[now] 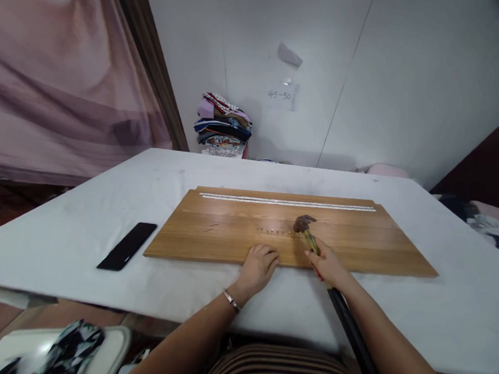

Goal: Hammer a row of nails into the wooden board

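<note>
My right hand (pixel 328 263) is wrapped round the upper handle of a claw hammer (pixel 310 238), whose black grip trails back under my forearm. The rusty hammer head is just above a wooden board (pixel 357 247), at the right end of a row of small nails (pixel 277 232) in its surface. Whether the head touches the board I cannot tell. My left hand (pixel 260 264) lies on the board's front edge, in front of the row, fingers loosely bent and holding nothing visible. Two thin dark nail-like pieces (pixel 210 228) lie farther left on the board.
White strips (pixel 287 202) run along the board's far side. A black phone (pixel 127 246) lies left of the board on the white table (pixel 77 225). Folded clothes (pixel 223 126) are stacked by the wall. A pink curtain (pixel 68 69) hangs at left; a white stool (pixel 109 349) stands below.
</note>
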Demonstrator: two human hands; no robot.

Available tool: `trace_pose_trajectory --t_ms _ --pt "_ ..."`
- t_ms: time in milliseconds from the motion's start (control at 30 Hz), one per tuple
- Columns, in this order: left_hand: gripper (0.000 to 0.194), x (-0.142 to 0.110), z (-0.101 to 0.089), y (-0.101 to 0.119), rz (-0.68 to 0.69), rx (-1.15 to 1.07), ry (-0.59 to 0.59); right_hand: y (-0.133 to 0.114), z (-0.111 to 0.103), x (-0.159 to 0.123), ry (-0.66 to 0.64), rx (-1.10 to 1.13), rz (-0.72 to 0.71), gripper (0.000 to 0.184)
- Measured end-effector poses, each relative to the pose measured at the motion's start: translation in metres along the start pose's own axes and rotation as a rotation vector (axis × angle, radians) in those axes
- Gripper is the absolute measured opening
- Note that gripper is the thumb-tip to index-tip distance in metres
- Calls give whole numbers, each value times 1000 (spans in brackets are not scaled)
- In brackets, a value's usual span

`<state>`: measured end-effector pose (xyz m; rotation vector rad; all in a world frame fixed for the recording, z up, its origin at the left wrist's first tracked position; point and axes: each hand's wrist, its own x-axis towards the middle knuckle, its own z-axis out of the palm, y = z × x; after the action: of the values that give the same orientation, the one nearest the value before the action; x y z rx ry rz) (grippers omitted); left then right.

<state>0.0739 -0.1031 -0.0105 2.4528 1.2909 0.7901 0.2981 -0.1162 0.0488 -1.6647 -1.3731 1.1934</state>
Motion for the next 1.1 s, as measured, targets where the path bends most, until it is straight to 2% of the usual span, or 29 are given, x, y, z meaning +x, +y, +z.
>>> trace_pose_trajectory --t_ms 167,233,333,433,500,600,733,900,933,1033,1100 --pt "24 11 -3 -3 -82 36 22 0 -2 1 61 101 -51 35" --pt "27 18 0 4 -38 73 -8 -1 -2 2 74 161 -55 33" --pt "39 30 10 21 114 106 -70 -3 -1 4 94 268 -51 35" --pt "44 41 20 34 240 103 -137 -5 -4 4 119 321 -36 37" --pt "42 46 22 35 251 111 -158 -5 -6 3 126 332 -24 37" --pt "38 45 18 22 191 126 -140 -1 -10 2 119 337 -25 37" --pt "29 31 -6 -12 80 153 -118 5 -14 1 113 356 -29 37" --pt "22 -4 -57 -67 -151 199 -45 5 -17 0 120 384 -11 39" --pt "23 -11 -68 -77 -191 225 -11 4 -17 0 122 383 -7 39" --pt "28 -25 -97 -104 -363 316 193 1 -15 0 122 369 -5 39" --pt "31 -27 -112 -117 -407 355 283 0 -14 -1 105 338 -19 38"
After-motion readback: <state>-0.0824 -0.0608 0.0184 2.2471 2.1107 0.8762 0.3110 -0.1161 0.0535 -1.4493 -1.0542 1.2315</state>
